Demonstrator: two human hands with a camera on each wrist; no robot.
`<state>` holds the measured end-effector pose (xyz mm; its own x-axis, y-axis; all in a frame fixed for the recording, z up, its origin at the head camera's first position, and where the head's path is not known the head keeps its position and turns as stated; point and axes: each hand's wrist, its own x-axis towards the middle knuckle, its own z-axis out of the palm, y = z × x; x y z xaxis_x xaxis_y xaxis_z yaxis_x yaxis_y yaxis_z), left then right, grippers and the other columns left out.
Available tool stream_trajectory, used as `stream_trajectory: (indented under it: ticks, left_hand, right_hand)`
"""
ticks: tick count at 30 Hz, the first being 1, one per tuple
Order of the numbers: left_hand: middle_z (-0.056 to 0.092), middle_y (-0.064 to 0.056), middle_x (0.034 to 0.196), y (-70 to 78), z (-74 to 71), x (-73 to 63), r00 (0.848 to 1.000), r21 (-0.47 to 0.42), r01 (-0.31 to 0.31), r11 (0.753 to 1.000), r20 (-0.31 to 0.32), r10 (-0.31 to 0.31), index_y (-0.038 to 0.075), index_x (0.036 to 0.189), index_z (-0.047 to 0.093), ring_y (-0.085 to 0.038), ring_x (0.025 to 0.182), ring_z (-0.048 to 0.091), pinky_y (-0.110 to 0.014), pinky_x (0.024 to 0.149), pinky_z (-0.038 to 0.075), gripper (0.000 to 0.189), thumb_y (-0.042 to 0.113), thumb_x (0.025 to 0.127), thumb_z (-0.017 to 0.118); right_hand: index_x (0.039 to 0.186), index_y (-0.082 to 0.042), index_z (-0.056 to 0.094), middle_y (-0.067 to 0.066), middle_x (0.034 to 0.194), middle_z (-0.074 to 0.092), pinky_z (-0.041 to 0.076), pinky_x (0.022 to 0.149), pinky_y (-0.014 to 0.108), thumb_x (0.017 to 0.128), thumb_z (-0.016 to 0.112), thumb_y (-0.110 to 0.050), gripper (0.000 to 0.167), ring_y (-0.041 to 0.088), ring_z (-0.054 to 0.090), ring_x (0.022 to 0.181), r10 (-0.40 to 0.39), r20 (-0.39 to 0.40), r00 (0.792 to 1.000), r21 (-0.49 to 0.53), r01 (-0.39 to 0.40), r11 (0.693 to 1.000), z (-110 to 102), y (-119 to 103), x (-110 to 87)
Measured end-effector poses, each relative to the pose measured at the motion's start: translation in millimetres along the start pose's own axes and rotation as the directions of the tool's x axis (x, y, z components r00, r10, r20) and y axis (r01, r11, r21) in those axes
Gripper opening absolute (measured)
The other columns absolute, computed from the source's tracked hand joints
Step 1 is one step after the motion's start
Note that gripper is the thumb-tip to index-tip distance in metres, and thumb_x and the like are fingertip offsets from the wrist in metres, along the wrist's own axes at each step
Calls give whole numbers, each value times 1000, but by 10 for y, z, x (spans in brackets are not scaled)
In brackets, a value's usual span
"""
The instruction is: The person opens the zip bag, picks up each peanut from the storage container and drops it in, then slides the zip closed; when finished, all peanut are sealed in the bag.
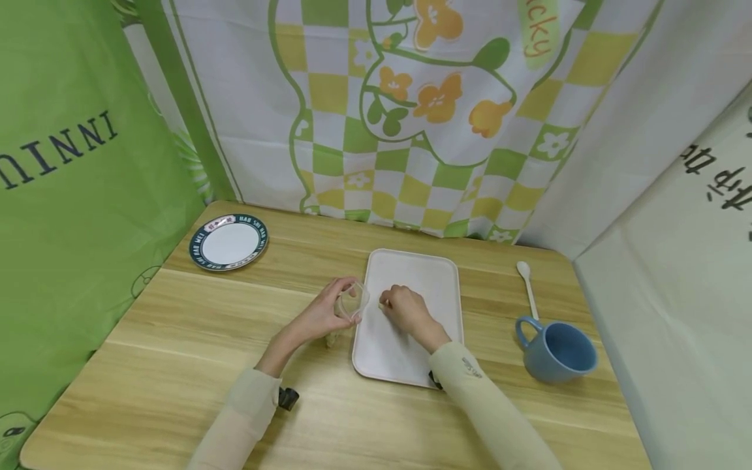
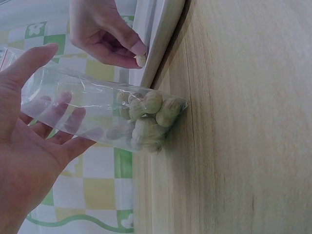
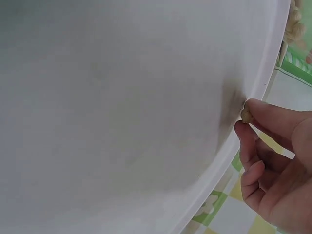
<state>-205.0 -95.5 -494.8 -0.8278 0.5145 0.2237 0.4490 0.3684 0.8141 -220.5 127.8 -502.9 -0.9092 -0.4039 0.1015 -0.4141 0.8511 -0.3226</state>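
Note:
My left hand (image 1: 320,313) holds a clear plastic bag (image 2: 80,100) by its upper part, thumb on one side and fingers on the other. Several unshelled peanuts (image 2: 146,119) sit in the bottom of the bag, which meets the wooden table beside the tray. Between thumb and forefinger, my right hand (image 1: 408,310) pinches a single peanut (image 3: 246,115). That hand is over the left part of the white rectangular tray (image 1: 411,271), close to its rim. In the right wrist view, the tray's visible surface is bare.
A round plate (image 1: 230,243) with a dark patterned rim lies at the back left of the table (image 1: 176,365). To the right of the tray stand a blue mug (image 1: 558,352) and a white spoon (image 1: 527,284). Printed curtains (image 1: 411,170) hang behind the table.

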Motion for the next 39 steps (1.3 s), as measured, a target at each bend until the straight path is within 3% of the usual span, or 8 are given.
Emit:
stream_trajectory:
  ticks: [14,24,33,39]
  left_hand:
    - [52,-10,116,-2,-5,3,1000,15,24,1000,4,-24,10,138,41,-29,116,48,-49,97,42,71,13,77,78]
    - [53,-10,115,-11,8,8,1000,22,1,1000,-3,-1,7,138,39,-30,117,48,-51,97,42,73,11,77,78]
    - [53,-12,117,-1,7,16,1000,15,15,1000,3,-15,6,139,39,-30,116,49,-51,98,41,74,10,76,79]
    - [52,-11,118,6,6,19,999,3,44,999,16,-44,6,140,38,-30,119,46,-51,99,40,75,10,77,79]
  right_hand:
    - [105,-9,70,5,86,64,51,65,37,91,65,-10,14,21,60,78,0,-169,986,81,14,997,-141,7,-41]
    - [106,-6,71,4,84,61,46,59,31,92,65,-10,17,17,52,71,-100,-375,921,111,152,982,-333,-12,-24]
    - [103,-4,68,5,87,62,50,64,32,88,69,-7,15,19,59,79,-115,-417,902,167,200,965,-518,-119,-30]
    - [96,-6,69,2,87,63,49,63,30,84,73,-7,13,19,60,78,-170,-446,879,165,267,949,-656,-281,-58]
